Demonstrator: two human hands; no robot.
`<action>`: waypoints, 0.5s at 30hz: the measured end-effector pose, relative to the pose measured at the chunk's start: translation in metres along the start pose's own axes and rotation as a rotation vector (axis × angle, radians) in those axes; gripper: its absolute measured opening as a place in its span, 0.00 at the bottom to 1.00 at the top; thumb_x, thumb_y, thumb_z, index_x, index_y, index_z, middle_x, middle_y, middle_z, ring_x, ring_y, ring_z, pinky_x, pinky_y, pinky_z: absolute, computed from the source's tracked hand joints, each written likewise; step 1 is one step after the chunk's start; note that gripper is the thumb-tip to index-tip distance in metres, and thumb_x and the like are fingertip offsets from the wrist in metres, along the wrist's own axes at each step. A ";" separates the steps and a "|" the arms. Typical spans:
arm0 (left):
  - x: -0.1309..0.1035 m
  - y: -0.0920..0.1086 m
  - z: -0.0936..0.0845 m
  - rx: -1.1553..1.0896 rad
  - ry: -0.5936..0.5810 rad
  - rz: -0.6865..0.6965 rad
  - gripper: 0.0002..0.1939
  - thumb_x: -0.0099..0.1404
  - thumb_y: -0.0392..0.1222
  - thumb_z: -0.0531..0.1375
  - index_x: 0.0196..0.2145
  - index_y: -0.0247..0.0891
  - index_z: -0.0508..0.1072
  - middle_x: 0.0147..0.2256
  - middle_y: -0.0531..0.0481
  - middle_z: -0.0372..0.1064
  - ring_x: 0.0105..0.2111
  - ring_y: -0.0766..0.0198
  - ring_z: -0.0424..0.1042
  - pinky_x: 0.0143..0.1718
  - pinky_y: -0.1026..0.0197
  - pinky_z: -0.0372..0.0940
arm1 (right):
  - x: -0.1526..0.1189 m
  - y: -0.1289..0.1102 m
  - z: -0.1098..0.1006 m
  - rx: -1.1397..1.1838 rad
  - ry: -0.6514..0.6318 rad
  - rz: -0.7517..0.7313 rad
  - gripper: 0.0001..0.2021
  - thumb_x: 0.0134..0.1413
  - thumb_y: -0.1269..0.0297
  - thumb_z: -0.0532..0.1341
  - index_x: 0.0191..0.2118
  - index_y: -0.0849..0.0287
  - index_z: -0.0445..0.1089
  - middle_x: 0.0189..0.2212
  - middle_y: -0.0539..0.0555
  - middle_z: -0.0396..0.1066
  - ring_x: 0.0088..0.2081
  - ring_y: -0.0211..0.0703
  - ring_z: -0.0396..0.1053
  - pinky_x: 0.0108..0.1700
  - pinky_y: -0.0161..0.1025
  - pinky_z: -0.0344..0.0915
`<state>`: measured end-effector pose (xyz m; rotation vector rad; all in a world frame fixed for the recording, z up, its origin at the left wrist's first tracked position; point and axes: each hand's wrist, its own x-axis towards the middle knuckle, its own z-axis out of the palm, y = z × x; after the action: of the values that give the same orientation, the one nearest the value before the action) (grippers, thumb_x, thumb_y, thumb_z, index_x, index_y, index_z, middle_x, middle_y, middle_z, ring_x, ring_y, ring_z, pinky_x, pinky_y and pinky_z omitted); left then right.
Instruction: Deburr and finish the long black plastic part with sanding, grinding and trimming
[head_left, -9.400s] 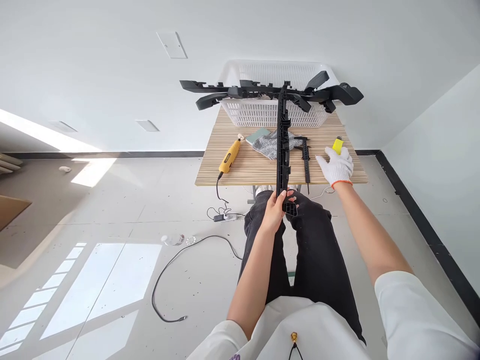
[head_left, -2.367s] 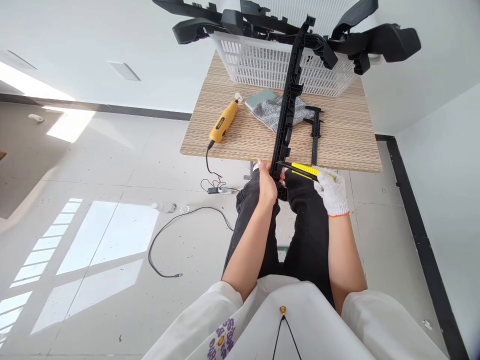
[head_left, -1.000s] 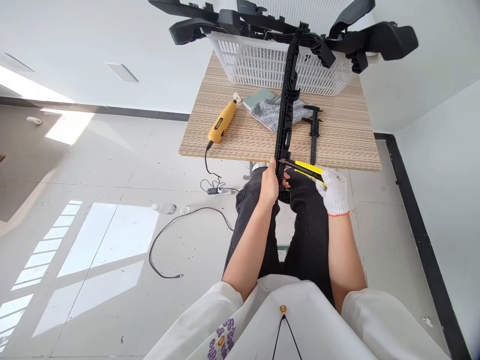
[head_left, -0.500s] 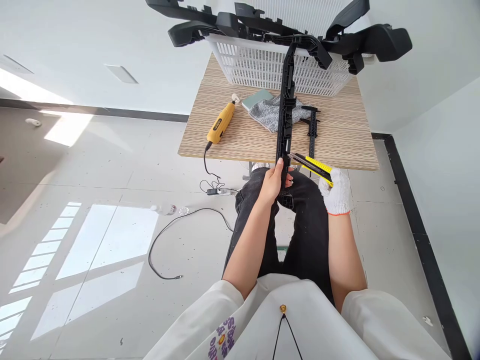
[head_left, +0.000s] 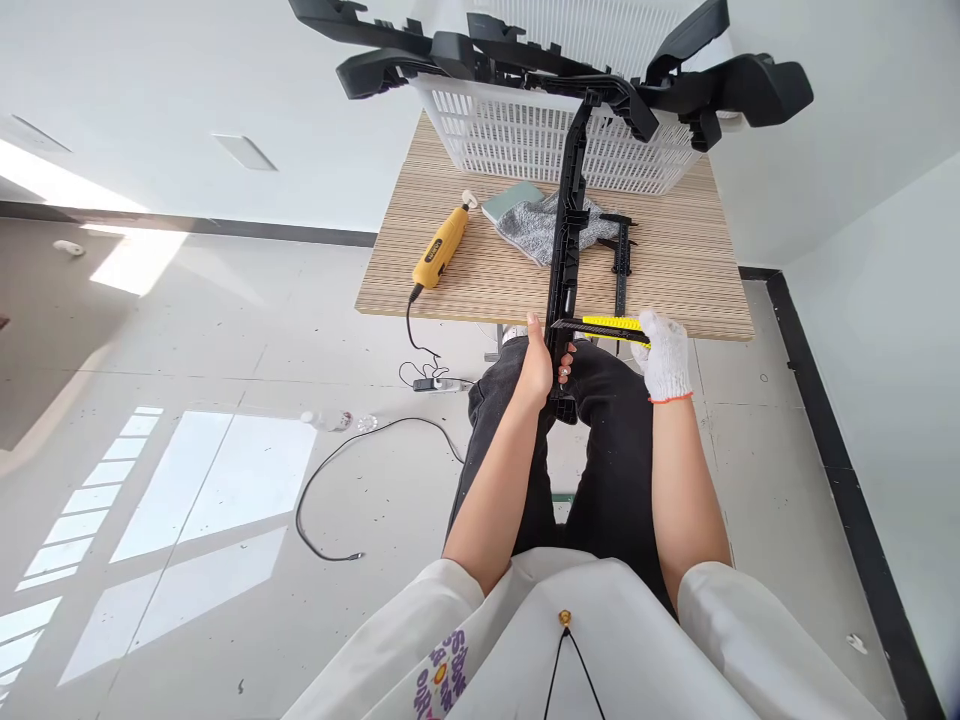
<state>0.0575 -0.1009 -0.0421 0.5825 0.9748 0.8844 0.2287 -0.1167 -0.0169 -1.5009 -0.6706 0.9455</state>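
Observation:
My bare left hand (head_left: 538,365) is closed around the lower end of a long black plastic trim part (head_left: 568,215). The part runs away from my lap over the table edge, its far end near the white basket. In a white knit glove, my right hand (head_left: 666,357) grips a yellow and black utility knife (head_left: 616,329). The knife lies almost level, its blade pointing left across the trim part just above my left fingers. Whether the blade touches the plastic I cannot tell.
On the wood-grain table (head_left: 690,270) lie a yellow rotary tool (head_left: 441,250), a grey cloth (head_left: 532,228), a light green pad (head_left: 512,200) and a black caliper (head_left: 622,265). A white plastic basket (head_left: 510,130) at the back holds several black trim parts (head_left: 742,90). A cable (head_left: 322,465) curves across the floor.
The knife has swung from a slant to nearly level, and its tip has moved left across the trim part. My right hand has risen slightly; my left thumb has shifted left.

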 end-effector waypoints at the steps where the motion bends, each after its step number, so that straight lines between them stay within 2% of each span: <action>1: -0.001 0.001 0.000 -0.008 0.002 -0.007 0.45 0.66 0.79 0.35 0.25 0.35 0.69 0.18 0.53 0.56 0.14 0.73 0.54 0.14 0.69 0.52 | 0.001 -0.001 0.001 0.010 0.015 -0.002 0.20 0.45 0.56 0.67 0.21 0.55 0.53 0.20 0.43 0.49 0.22 0.30 0.50 0.19 0.28 0.52; 5: -0.001 0.001 -0.002 -0.016 0.004 -0.024 0.45 0.66 0.79 0.33 0.26 0.36 0.68 0.18 0.53 0.57 0.14 0.72 0.55 0.14 0.69 0.52 | 0.002 -0.001 0.004 0.087 0.147 -0.027 0.18 0.44 0.58 0.68 0.21 0.55 0.57 0.22 0.44 0.50 0.23 0.30 0.49 0.20 0.28 0.53; 9: 0.001 -0.002 -0.003 -0.031 -0.005 -0.019 0.45 0.64 0.80 0.34 0.26 0.36 0.69 0.18 0.52 0.57 0.14 0.73 0.55 0.13 0.69 0.51 | 0.001 0.005 0.002 0.061 0.138 -0.009 0.14 0.42 0.59 0.68 0.22 0.56 0.62 0.22 0.44 0.53 0.23 0.30 0.52 0.20 0.28 0.53; 12: 0.002 -0.003 -0.003 -0.035 0.003 -0.025 0.45 0.63 0.81 0.35 0.26 0.36 0.69 0.18 0.52 0.56 0.14 0.73 0.55 0.13 0.69 0.50 | 0.001 0.007 0.001 0.092 0.200 -0.033 0.14 0.43 0.57 0.68 0.23 0.56 0.63 0.22 0.44 0.55 0.23 0.30 0.52 0.19 0.28 0.54; 15: 0.001 -0.003 -0.002 -0.015 0.017 -0.025 0.45 0.63 0.81 0.34 0.26 0.37 0.68 0.18 0.53 0.56 0.14 0.73 0.55 0.14 0.68 0.50 | 0.003 0.005 0.001 0.062 0.149 -0.020 0.16 0.43 0.59 0.69 0.21 0.56 0.60 0.20 0.44 0.52 0.22 0.30 0.51 0.19 0.27 0.53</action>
<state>0.0572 -0.1014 -0.0457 0.5500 0.9880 0.8752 0.2288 -0.1139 -0.0221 -1.4909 -0.5427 0.8235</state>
